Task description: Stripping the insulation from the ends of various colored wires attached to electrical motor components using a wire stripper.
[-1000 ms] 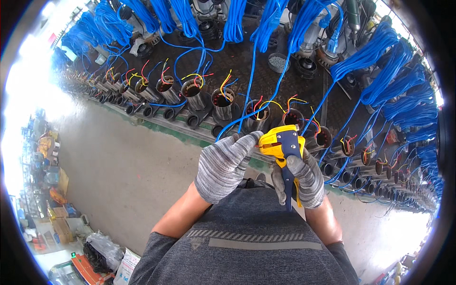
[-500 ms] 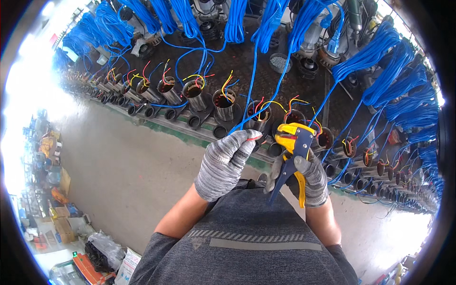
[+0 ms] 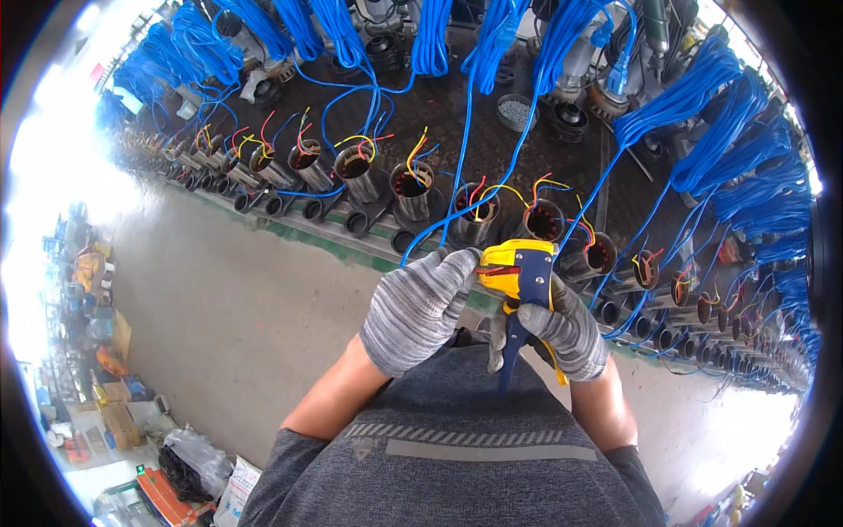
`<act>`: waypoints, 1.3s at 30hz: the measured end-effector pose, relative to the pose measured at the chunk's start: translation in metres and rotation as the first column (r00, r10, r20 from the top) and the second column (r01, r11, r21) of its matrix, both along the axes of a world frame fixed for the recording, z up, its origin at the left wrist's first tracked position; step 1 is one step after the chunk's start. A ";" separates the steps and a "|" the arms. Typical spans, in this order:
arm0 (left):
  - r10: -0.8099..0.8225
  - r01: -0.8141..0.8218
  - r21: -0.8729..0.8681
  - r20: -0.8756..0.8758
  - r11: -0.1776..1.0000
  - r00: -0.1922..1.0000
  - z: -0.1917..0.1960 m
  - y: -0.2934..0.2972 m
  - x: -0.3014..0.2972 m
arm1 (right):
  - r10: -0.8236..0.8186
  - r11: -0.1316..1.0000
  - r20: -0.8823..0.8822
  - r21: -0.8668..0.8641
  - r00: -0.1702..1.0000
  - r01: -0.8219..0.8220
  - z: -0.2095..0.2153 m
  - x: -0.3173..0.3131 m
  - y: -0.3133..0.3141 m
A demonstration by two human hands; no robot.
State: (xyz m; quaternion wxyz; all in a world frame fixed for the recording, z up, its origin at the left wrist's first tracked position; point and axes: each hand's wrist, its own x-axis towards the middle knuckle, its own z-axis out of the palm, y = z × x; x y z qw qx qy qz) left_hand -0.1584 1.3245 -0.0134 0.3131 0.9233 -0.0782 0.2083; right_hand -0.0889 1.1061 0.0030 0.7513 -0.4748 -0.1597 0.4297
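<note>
My left hand [image 3: 413,299], in a grey striped glove, is closed in a pinch on the end of a blue cable [image 3: 420,239]; the cable's tip is hidden by the fingers. My right hand [image 3: 562,332], gloved alike, is wrapped round a yellow and dark blue wire stripper [image 3: 532,274]. The stripper's jaws face left and meet the left fingertips. A red strip shows in the jaws; I cannot tell if it is wire or part of the tool. Just beyond the hands stands a metal motor cylinder [image 3: 474,220] with red and yellow wires sticking out.
Similar cylinders [image 3: 358,176] with loose coloured wires line the bench edge [image 3: 378,255] on both sides. Bundles of blue cable [image 3: 685,101] hang along the back. A bowl of small grey pieces [image 3: 515,114] sits on the dark bench. Boxes and bags [image 3: 189,461] lie at lower left.
The stripper has swung left and its jaws have come up to my left fingertips. The red wire tip that showed at those fingertips is no longer plainly visible there.
</note>
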 end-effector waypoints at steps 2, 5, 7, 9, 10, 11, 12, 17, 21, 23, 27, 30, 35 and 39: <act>0.001 0.000 0.012 -0.050 1.000 0.999 0.003 0.000 -0.001 | 0.024 1.000 0.006 0.014 1.000 -0.024 -0.002 0.000 0.000; -0.013 0.013 0.011 -0.080 1.000 0.997 0.004 0.000 0.000 | -0.065 0.997 0.090 -0.032 0.994 0.068 -0.004 -0.001 0.000; -0.016 0.017 0.012 -0.083 1.000 0.996 0.002 0.000 0.001 | -0.131 0.978 0.201 -0.133 0.971 0.160 -0.005 -0.002 -0.001; -0.006 0.009 0.028 -0.087 1.000 0.996 -0.001 0.000 0.000 | -0.094 0.991 0.031 -0.094 0.995 0.096 -0.005 -0.001 -0.004; -0.016 0.016 0.002 -0.078 1.000 0.997 -0.003 -0.001 0.000 | -0.074 0.988 -0.052 -0.143 0.996 0.066 -0.005 0.000 -0.006; -0.022 0.020 -0.020 -0.073 1.000 0.997 -0.006 -0.001 0.000 | -0.050 0.996 -0.102 -0.082 0.993 0.042 -0.005 0.001 -0.007; -0.025 0.023 -0.028 -0.061 0.999 0.998 -0.008 -0.002 0.001 | -0.050 0.997 -0.133 -0.064 0.990 0.042 -0.007 0.002 -0.008; -0.026 0.020 -0.240 -0.024 0.971 0.999 -0.016 0.000 0.009 | -0.103 0.964 -0.291 0.207 0.951 0.168 -0.019 0.003 -0.011; -0.053 0.024 -0.421 -0.058 0.907 0.997 -0.013 0.004 0.007 | -0.198 0.980 -0.190 -0.020 0.962 0.198 -0.027 0.005 -0.019; -0.072 -0.008 -0.575 -0.117 0.818 0.991 -0.010 0.006 0.005 | -0.189 0.981 -0.211 -0.078 0.959 0.176 -0.028 0.003 -0.021; -0.186 -0.092 -0.773 -0.263 0.628 0.947 -0.008 0.007 0.002 | -0.197 0.978 -0.152 -0.102 0.968 0.183 -0.027 -0.001 -0.014; -0.230 -0.120 -0.859 -0.264 0.497 0.937 -0.009 0.005 0.002 | -0.044 0.999 -0.286 -0.022 0.957 0.040 -0.025 0.001 -0.010; -0.202 -0.106 -0.823 -0.259 0.558 0.944 -0.010 0.004 -0.001 | 0.010 1.000 -0.217 0.025 0.976 -0.004 -0.025 0.002 -0.011; -0.166 -0.073 -0.787 -0.219 0.612 0.961 -0.011 0.004 -0.001 | -0.008 1.000 -0.168 -0.019 0.986 0.005 -0.027 0.000 -0.008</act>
